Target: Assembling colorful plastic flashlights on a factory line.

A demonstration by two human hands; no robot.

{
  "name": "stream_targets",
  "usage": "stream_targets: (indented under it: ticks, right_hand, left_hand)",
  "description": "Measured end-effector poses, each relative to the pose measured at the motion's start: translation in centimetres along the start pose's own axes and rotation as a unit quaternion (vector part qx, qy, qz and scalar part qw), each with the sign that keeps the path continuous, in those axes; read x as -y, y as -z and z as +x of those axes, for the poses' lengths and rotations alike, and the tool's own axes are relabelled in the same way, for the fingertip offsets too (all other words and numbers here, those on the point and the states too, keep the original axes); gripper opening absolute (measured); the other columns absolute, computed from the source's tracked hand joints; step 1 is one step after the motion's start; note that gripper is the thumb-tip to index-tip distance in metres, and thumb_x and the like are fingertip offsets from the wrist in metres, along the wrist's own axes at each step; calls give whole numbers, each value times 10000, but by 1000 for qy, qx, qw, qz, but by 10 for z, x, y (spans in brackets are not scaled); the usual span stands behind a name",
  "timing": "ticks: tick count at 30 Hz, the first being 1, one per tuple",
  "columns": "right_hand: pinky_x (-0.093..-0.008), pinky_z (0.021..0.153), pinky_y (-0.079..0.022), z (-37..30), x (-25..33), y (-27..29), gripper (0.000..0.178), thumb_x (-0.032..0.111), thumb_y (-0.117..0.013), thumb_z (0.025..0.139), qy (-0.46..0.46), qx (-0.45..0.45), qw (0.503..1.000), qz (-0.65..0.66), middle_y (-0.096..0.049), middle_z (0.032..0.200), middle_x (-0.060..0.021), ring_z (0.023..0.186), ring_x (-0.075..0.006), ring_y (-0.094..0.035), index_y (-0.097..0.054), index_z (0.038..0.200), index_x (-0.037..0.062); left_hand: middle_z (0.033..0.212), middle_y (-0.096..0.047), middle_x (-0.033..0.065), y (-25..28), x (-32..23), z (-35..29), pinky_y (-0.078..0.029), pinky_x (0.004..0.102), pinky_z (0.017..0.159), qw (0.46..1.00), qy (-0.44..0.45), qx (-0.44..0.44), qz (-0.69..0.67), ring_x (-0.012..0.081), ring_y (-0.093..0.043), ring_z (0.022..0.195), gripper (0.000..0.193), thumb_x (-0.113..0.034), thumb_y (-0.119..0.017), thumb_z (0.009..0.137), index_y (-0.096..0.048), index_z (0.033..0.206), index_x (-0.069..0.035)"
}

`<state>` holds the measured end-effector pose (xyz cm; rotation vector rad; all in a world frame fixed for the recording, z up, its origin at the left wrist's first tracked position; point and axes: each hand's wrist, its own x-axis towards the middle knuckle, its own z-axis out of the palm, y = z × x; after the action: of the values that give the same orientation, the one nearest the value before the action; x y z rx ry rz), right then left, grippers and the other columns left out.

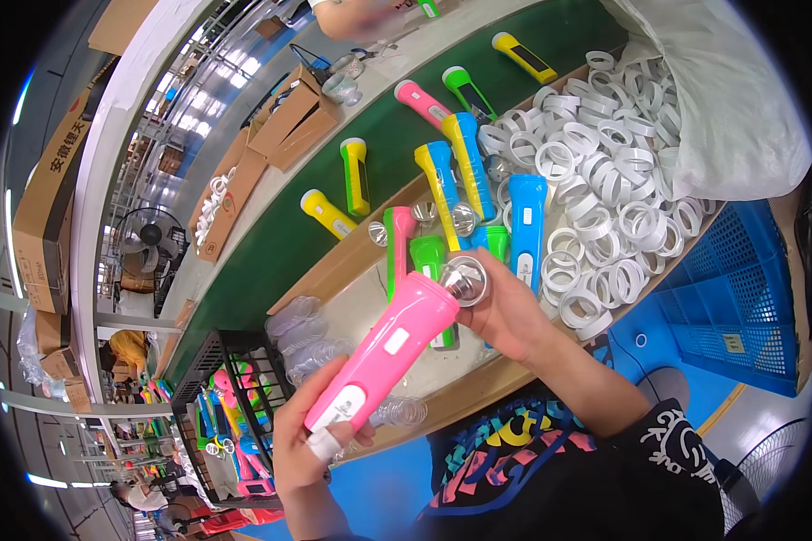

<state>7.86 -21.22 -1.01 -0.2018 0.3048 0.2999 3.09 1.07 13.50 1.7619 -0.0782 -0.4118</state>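
My left hand (311,428) is wrapped round the handle end of a pink flashlight (383,352), which tilts up to the right above a cardboard tray. At its wide head my right hand (505,311) grips a shiny silver reflector (465,278); whether it sits in the head or only touches it, I cannot tell. Just beyond my hands stand several flashlights, among them a blue one (527,230), a yellow and blue one (468,167) and a pink and green one (399,248). White rings (613,180) are heaped on the right. Clear discs (311,352) lie by my left hand.
Beyond the tray (451,410) runs a green belt (262,270) carrying flashlights. A black crate (212,361) of flashlights stands left, a blue crate (740,298) right. A white sack (740,117) hangs over the rings. Another person's arm (356,16) shows at the top.
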Motion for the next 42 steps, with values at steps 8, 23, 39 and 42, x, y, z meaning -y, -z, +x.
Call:
stream_targets:
  ticks: [8, 23, 39, 42]
  right_hand:
    - [-321, 803, -498, -2, -5, -4, 291, 319, -443, 950, -6, 62, 995, -84, -592, 998, -78, 918, -175, -603, -533, 1150, 128]
    - [-378, 955, -420, 2, 1, -10, 387, 327, -296, 987, 52, 136, 975, -168, -549, 1140, -150, 1088, -250, -535, -497, 1142, 36]
    - [-283, 850, -435, -4, -9, -23, 395, 322, -310, 986, 130, 49, 923, -359, -571, 1050, -70, 954, -136, -540, -529, 1158, 43]
    - [-294, 875, -415, -11, 12, -30, 394, 306, -310, 984, 43, 111, 889, -442, -571, 1008, -73, 977, -158, -523, -583, 1022, 24]
  left_hand:
    - [957, -531, 180, -15, -29, 22, -459, 345, 742, 888, -160, 141, 408, 293, -562, 835, 539, -54, -645, 721, -504, 1236, 15]
    - [1048, -576, 143, -16, 6, 28, -490, 347, 637, 703, -324, 85, 628, 268, -575, 757, 636, -28, -691, 578, -552, 1197, -82]
    - [1047, -622, 127, -1, 33, 51, -457, 242, 545, 598, -452, -4, 662, 183, -546, 693, 398, -52, -628, 688, -615, 1086, -65]
    - [1058, -623, 125, 7, 39, 47, -462, 249, 545, 579, -520, -18, 628, 190, -548, 677, 392, -55, -637, 663, -630, 1054, -64]
